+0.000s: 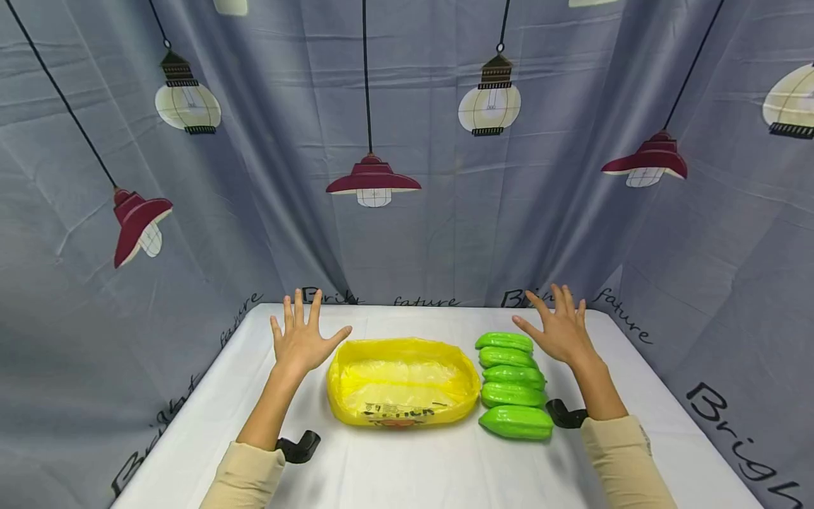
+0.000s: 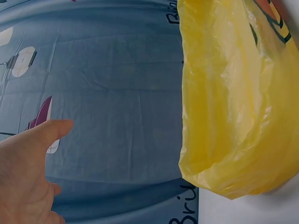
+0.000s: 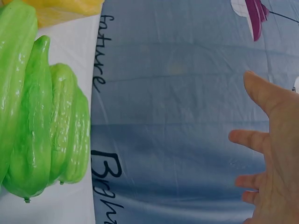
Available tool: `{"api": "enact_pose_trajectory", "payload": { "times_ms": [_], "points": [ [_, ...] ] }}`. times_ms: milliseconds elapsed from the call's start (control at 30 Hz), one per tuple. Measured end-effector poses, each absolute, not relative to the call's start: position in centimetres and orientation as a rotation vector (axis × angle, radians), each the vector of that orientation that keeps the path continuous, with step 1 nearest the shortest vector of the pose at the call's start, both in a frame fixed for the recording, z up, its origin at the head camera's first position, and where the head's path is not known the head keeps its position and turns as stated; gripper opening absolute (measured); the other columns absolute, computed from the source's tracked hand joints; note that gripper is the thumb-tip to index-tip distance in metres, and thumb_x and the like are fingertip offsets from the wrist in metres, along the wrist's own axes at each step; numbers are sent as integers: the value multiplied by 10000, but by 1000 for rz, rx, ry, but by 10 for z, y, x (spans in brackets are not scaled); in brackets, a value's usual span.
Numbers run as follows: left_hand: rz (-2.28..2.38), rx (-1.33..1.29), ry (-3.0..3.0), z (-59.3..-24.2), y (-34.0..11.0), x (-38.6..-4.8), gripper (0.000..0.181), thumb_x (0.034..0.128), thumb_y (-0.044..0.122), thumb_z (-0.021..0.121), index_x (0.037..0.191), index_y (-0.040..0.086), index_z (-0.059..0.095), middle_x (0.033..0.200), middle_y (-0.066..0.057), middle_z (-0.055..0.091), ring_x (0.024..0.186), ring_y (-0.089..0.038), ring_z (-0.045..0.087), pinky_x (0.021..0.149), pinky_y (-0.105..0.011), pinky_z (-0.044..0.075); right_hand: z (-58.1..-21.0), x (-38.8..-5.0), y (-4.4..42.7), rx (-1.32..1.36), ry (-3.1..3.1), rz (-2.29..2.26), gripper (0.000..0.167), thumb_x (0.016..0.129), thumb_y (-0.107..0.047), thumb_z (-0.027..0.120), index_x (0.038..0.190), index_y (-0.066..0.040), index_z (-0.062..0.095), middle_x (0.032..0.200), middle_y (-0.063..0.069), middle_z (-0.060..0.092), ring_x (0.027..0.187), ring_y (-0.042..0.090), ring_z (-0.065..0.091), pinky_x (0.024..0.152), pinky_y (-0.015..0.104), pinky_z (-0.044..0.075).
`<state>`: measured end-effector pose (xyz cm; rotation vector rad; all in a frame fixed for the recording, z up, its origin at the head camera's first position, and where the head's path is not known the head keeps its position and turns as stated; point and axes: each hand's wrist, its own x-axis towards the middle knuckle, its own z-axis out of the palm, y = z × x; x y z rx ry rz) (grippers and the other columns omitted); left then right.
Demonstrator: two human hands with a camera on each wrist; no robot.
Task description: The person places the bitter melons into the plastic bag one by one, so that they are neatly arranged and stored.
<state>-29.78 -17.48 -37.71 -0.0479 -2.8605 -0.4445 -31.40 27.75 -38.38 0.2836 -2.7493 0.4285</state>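
A yellow plastic bag (image 1: 407, 417) lies spread wide at its mouth on the white table, and its near side carries dark print. Right of it, several bright green ridged vegetables (image 1: 516, 422) are lined up in a column from front to back. My left hand (image 1: 304, 344), fingers spread, is raised beside the bag's left end and touches nothing. Also spread and empty, my right hand (image 1: 562, 332) hovers to the right of the farther vegetables. The left wrist view shows the bag (image 2: 224, 116) beyond my thumb; the right wrist view shows the vegetables (image 3: 32, 116).
The white table (image 1: 381, 466) ends at a grey-blue curtain (image 1: 407, 247) printed with lamps and lettering, which hangs behind it and along both sides. A black strap piece (image 1: 299, 448) sits at my left wrist and another (image 1: 566, 414) at my right.
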Motion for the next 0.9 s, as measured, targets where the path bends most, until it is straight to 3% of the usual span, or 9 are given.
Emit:
{"api": "enact_pose_trajectory", "payload": {
  "times_ms": [267,433,633,900],
  "points": [
    [-538,-21,-2793,-381,-173,-294,895,836,615,477,1498,164,80,1508,-221,-83,1355,-363,-162,1033,-592,-89,-384,-310,272,332,-2741,527,740,881,-540,490,1428,-70,322,1464,315,78,1342,470,-34,1011,627,-84],
    [-721,-21,-2615,-388,-173,-288,793,865,441,553,1477,127,160,1484,-268,86,1359,-435,15,1050,-591,61,-385,-298,269,408,-2643,697,646,890,-439,551,1399,-82,376,1432,276,226,1299,486,161,970,683,125],
    [-917,-100,-2405,-406,-177,-283,735,860,285,607,1457,120,210,1417,-218,265,1252,-409,319,984,-560,264,-396,-276,270,506,-2454,833,478,886,-266,612,1318,-98,496,1293,187,485,1191,416,399,892,645,298],
    [-1112,-132,-2324,-446,-167,-275,630,867,198,607,1408,79,307,1350,-209,365,1198,-399,393,950,-550,333,-449,-265,277,583,-2353,1100,360,883,-229,619,1230,-142,579,1126,54,631,1024,230,561,858,490,411]
  ]
}}
